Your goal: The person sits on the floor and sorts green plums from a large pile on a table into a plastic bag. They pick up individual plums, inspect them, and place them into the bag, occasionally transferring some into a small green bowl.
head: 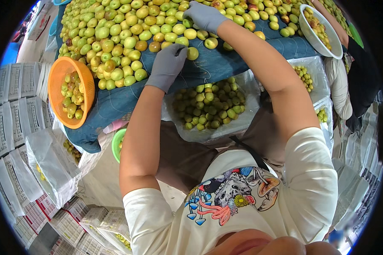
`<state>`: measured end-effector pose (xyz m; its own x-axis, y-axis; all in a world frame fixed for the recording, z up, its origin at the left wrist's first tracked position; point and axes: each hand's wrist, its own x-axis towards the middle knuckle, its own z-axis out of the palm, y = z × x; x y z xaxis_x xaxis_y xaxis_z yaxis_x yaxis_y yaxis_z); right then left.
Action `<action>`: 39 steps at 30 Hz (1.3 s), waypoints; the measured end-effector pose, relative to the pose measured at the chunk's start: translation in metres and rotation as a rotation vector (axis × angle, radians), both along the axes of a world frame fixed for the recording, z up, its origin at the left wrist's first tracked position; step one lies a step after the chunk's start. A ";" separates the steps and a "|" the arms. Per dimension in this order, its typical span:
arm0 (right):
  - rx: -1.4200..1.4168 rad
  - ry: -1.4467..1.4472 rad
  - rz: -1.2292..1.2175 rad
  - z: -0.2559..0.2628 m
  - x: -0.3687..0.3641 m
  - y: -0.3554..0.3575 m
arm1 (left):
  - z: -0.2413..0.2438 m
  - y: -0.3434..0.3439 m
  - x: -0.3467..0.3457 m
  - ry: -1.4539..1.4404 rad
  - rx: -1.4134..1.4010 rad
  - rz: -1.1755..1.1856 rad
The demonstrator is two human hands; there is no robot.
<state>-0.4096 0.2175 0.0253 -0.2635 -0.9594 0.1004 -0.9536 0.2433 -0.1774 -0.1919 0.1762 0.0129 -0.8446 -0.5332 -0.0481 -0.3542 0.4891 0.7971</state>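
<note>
Green and yellow-brown jujube fruits (115, 30) lie heaped on a table covered with blue cloth (223, 63). My left hand (168, 65), in a grey glove, is at the near edge of the heap, its fingertips curled beside a green fruit (192, 53); whether it grips anything cannot be told. Farther up and to the right, my gloved right hand (204, 17) reaches into the heap, fingers bent down over the fruits, their tips partly hidden. Below the cloth's edge, a crate lined with clear plastic (252, 86) holds many green fruits.
An orange plastic basket (53, 83) with fruits stands at the left edge of the cloth. At the right is a white basket (334, 47) with fruits, near another person's arm (330, 16). Stacked plastic crates (6, 111) rise at the left; a green basket (115, 145) sits below the table.
</note>
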 end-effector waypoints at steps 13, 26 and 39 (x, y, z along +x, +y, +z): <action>-0.088 -1.814 0.107 0.033 -0.008 0.083 | 0.025 0.013 -0.002 -0.010 -0.111 -0.073; -0.304 -2.110 0.215 0.064 0.019 0.205 | 0.016 0.025 -0.007 0.031 -0.140 -0.146; -0.553 -2.162 -0.019 0.036 0.023 0.220 | 0.009 0.016 0.003 0.022 -0.309 -0.230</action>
<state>-0.3866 0.4374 0.0612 -0.3193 -0.9434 -0.0893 0.7216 -0.1810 -0.6682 -0.1886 0.1926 0.0222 -0.9429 -0.3160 0.1050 -0.1912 0.7721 0.6060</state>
